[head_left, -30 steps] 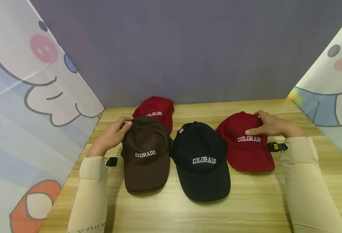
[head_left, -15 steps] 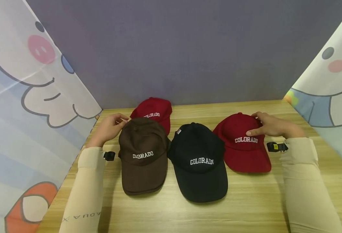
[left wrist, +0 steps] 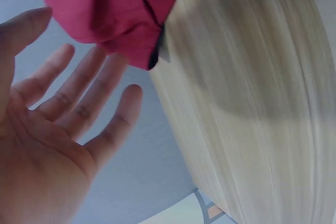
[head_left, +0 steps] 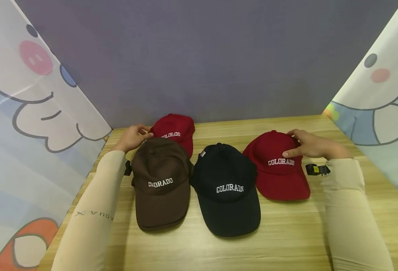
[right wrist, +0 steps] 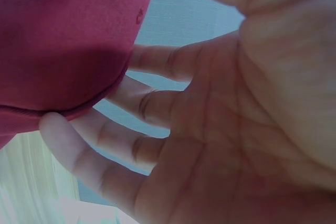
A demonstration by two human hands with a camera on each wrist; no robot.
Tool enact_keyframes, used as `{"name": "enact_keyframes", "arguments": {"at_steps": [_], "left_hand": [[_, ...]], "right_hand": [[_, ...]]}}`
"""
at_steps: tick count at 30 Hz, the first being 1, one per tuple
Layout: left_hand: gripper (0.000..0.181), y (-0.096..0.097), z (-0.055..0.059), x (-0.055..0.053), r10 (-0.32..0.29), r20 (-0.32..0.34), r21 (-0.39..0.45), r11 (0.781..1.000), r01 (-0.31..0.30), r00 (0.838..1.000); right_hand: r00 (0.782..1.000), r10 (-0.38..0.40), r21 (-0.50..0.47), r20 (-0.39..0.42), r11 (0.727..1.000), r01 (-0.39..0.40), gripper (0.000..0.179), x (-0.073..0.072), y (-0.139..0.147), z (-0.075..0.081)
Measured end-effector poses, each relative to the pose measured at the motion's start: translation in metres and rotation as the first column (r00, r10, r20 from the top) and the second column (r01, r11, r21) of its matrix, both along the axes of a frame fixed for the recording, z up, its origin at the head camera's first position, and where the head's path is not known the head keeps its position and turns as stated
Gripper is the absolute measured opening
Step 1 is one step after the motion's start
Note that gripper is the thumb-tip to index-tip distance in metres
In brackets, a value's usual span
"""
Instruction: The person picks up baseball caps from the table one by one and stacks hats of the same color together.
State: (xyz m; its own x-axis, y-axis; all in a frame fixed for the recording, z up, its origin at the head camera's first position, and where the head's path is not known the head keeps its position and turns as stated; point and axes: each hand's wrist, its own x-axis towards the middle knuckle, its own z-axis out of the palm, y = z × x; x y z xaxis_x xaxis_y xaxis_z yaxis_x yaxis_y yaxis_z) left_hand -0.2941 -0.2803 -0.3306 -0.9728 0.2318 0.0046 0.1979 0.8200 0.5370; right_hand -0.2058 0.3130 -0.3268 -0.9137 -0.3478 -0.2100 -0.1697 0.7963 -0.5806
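Observation:
At the back left stands a red cap point(head_left: 172, 128) marked COLORADO, partly hidden by a brown cap point(head_left: 161, 169) in front of it. My left hand point(head_left: 134, 137) is at the red cap's left side; in the left wrist view its spread fingers point(left wrist: 121, 111) reach the cap's lower edge, the thumb apart from them. On the right is a second red cap point(head_left: 270, 150). My right hand point(head_left: 312, 145) holds its right side, thumb on the front and fingers point(right wrist: 113, 177) around the back edge. Between the brown and right red caps lies a black cap point(head_left: 227, 184).
All the caps rest on a wood-grain table point(head_left: 199, 252), brims towards me. A grey panel point(head_left: 205, 64) closes off the back. Cartoon-printed cloths point(head_left: 46, 165) line the left and right sides. The black cap overlaps the right red cap's edge.
My left hand has moved from the brown cap's top left, away from me, to the rear red cap's side. My right hand has stayed at its red cap. The whole view has shifted slightly.

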Motion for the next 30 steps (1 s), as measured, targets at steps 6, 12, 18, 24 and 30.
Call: {"name": "enact_keyframes", "arguments": {"at_steps": [6, 12, 18, 24, 30], "left_hand": [[0.057, -0.009, -0.002, -0.012, 0.021, 0.053, -0.021, 1.000, -0.020, 0.998], [0.069, -0.012, -0.008, -0.020, 0.026, 0.098, -0.057, 0.998, -0.020, 0.995], [0.067, -0.014, -0.019, -0.023, 0.007, 0.110, -0.040, 0.999, -0.002, 0.994], [0.059, -0.012, -0.024, -0.022, 0.003, 0.093, -0.020, 1.000, -0.001, 0.996], [0.057, -0.013, -0.026, -0.023, 0.007, 0.070, -0.035, 0.999, -0.005, 0.998]], "right_hand": [[1.000, -0.003, -0.010, -0.002, 1.000, 0.003, 0.083, 0.001, -0.004, 0.001], [1.000, -0.007, 0.009, -0.009, 1.000, 0.007, 0.076, 0.002, -0.006, 0.004], [1.000, -0.009, 0.001, 0.010, 1.000, 0.009, 0.077, 0.003, -0.011, 0.003], [1.000, -0.002, 0.004, -0.012, 1.000, 0.002, 0.074, 0.002, -0.012, 0.003], [1.000, -0.005, 0.008, -0.008, 1.000, 0.005, 0.073, 0.002, -0.013, 0.003]]}}
